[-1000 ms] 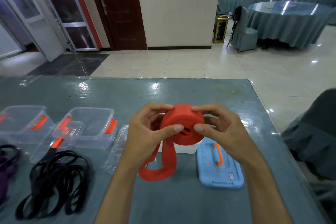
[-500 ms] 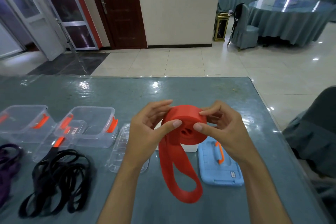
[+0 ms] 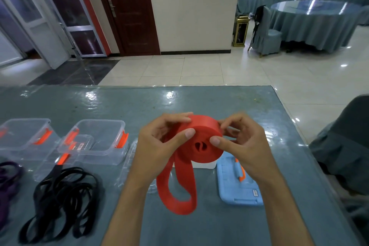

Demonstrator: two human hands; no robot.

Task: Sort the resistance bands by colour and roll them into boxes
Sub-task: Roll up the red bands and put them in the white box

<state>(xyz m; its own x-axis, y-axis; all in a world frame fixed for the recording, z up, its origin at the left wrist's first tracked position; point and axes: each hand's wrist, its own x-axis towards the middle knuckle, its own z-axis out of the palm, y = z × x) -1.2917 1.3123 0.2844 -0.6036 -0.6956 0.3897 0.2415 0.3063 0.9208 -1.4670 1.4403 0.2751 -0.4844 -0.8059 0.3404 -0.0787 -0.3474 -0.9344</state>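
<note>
Now both hands hold a red resistance band (image 3: 201,142) above the desk (image 3: 199,104), most of it wound into a thick, flat-sided coil with a small folded opening at its centre; the left hand (image 3: 157,152) grips the coil's left side, thumb pressed on the flat face and fingers curled over the top rim; the right hand (image 3: 245,146) pinches the right side, thumb on the face and fingertips on the outer wrap; the unrolled tail of the band hangs down from the coil as a broad, matte loop, its lower end close to the desk surface, whether touching I cannot tell. Behind the coil sits a white box (image 3: 205,165), mostly hidden; just right of it a light-blue lid (image 3: 235,191) with an orange handle lies flat. Left of the hands stand two clear plastic boxes (image 3: 99,138) with orange latches, side by side, and clear ribbed lids (image 3: 129,158) lie near them. A tangle of thin black bands (image 3: 60,199) sprawls on the near left of the desk; purple bands (image 3: 8,181) lie at the left edge, partly cut off. The desk has a glossy, grey-blue covering that reflects the lights.
</note>
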